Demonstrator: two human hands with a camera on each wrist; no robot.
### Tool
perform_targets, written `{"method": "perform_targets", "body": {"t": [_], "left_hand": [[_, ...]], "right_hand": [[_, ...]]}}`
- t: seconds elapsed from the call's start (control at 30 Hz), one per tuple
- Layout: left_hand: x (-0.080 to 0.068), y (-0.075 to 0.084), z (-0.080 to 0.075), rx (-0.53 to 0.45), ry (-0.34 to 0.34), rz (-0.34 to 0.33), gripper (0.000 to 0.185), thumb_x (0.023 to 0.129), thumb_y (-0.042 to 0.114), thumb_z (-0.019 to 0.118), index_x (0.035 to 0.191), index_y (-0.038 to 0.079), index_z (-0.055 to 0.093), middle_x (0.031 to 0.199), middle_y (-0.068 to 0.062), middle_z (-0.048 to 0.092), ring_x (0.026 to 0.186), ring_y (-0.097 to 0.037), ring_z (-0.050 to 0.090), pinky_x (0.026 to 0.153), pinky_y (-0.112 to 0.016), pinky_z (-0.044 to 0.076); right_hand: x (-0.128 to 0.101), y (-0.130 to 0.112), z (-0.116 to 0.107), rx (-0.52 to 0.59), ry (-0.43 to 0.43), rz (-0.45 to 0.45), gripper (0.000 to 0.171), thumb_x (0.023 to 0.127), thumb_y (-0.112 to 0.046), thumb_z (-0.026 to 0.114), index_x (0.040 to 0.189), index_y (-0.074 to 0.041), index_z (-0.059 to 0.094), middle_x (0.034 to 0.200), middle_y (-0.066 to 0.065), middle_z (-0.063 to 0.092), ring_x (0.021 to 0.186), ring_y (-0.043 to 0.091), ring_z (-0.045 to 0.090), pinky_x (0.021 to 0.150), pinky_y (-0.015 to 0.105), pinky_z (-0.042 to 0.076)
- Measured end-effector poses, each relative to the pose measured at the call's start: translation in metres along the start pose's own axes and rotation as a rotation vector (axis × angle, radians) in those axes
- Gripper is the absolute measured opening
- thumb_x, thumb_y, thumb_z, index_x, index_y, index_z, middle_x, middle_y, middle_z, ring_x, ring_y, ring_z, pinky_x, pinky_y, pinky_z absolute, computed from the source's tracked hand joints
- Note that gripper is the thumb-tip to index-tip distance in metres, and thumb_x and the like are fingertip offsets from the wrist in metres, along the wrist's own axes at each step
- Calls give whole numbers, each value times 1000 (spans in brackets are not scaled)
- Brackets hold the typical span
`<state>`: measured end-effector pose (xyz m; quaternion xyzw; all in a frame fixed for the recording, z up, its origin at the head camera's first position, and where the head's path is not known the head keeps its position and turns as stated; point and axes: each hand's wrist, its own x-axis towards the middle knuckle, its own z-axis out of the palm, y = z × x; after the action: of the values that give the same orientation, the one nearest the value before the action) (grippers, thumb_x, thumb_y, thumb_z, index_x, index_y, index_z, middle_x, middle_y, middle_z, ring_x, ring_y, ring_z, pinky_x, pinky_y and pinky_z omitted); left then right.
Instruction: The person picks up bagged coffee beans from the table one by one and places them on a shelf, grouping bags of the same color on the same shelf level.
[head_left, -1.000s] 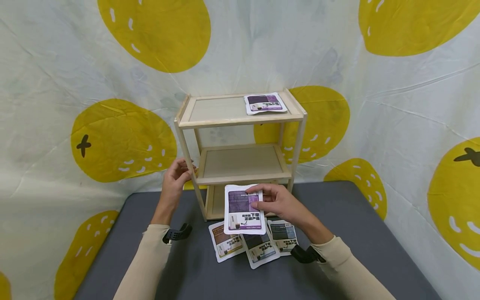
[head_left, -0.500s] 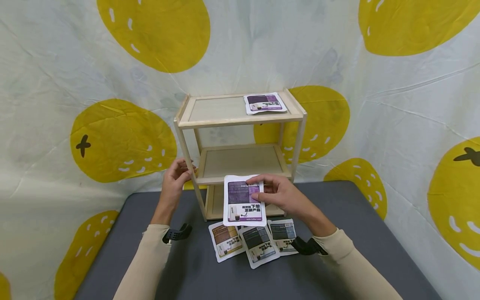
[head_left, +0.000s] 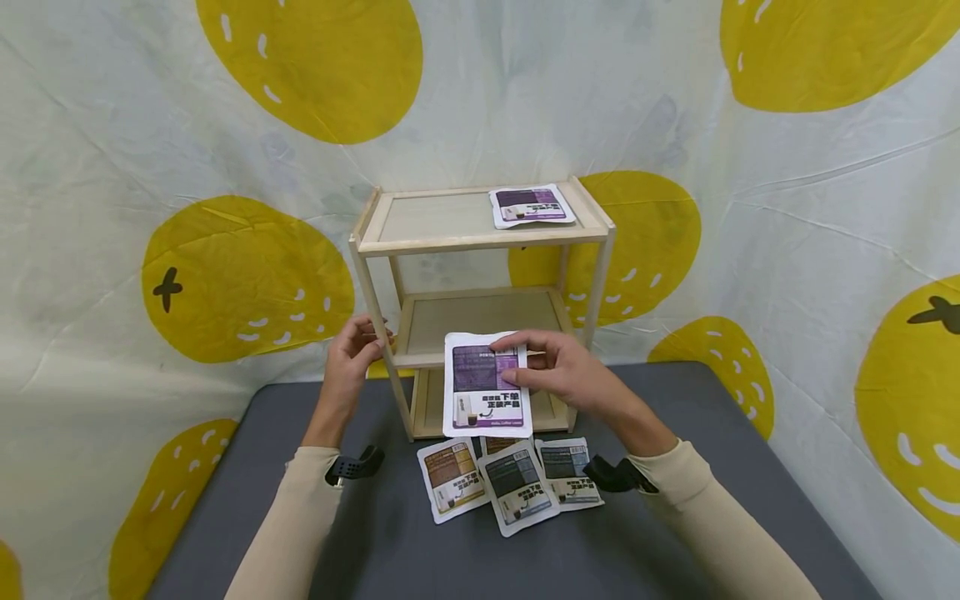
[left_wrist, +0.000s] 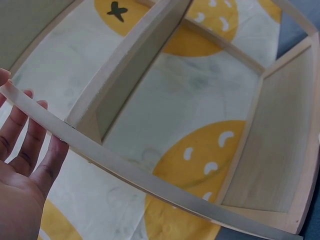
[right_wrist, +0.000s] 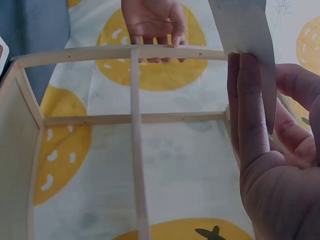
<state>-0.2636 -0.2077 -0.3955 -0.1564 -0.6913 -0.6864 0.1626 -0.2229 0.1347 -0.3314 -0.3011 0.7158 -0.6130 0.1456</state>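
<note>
My right hand (head_left: 566, 372) pinches a white-edged coffee packet (head_left: 480, 407) with a purple label, thumb on its printed face. In the head view the packet is raised in front of the wooden shelf unit (head_left: 480, 246), overlapping its middle and bottom shelves. Its plain grey side (right_wrist: 245, 25) shows in the right wrist view, with fingers (right_wrist: 252, 115) lying along it. My left hand (head_left: 349, 357) holds the unit's left front post (left_wrist: 130, 171), thumb and fingers on either side of it. Another purple coffee packet (head_left: 531, 207) lies on the top shelf, at the right.
Several more coffee packets lie overlapping before the unit: an orange one (head_left: 453, 482), a dark one (head_left: 517, 490), a blue-grey one (head_left: 573, 475) and a partly covered brown one (head_left: 504, 445). The grey table (head_left: 675, 433) meets a fruit-patterned cloth backdrop (head_left: 465, 100).
My right hand has lifted the purple packet upward, uncovering more of the packets on the table, including the brown one. The left hand stays on the post.
</note>
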Motion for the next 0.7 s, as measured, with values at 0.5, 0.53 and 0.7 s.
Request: {"method": "perform_targets", "body": {"t": [0.5, 0.53, 0.7], "left_hand": [[1, -1, 0, -24, -1, 3, 30, 100, 3, 59, 127, -6, 53, 114, -30, 58, 103, -40, 64, 84, -30, 58], [1, -1, 0, -20, -1, 1, 31, 100, 3, 59, 129, -8, 52, 114, -29, 59, 104, -39, 64, 84, -29, 58], [0, -1, 0, 5, 2, -8, 32, 101, 5, 58, 131, -5, 53, 116, -29, 58, 105, -39, 62, 85, -27, 57]], "right_hand": [[13, -26, -9, -44, 1, -51, 41, 96, -6, 68, 136, -7, 62, 121, 20, 65, 93, 33, 73, 77, 42, 62], [13, -28, -10, -52, 2, -53, 41, 96, -6, 68, 136, -8, 62, 122, 19, 65, 93, 33, 72, 78, 42, 62], [16, -38, -13, -60, 2, -70, 42, 96, -5, 68, 137, -6, 61, 125, 20, 63, 96, 33, 72, 80, 41, 61]]}}
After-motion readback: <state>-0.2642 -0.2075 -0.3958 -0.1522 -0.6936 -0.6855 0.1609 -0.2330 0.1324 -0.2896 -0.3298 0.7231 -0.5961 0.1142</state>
